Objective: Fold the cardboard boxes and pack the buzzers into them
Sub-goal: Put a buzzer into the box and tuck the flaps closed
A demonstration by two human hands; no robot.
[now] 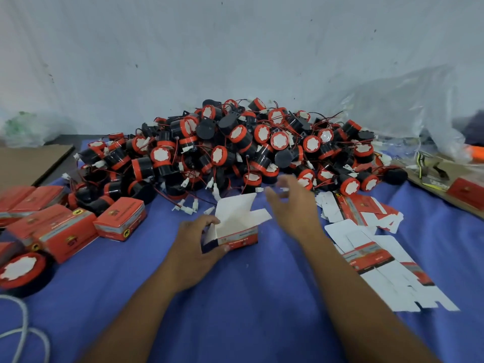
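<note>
Left hand [199, 241] grips the open box [237, 225] just in front of the buzzer pile [235, 145], mouth up, ready for loading I guess. Right hand [293, 203] is loose and empty at the pile's edge.

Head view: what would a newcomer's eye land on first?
The big pile of red-and-black buzzers at the back of the blue cloth. In front of it, the left hand grips an open box while the right hand hovers open near the pile's edge. Closed boxes sit at left, flat blanks at right.
</note>
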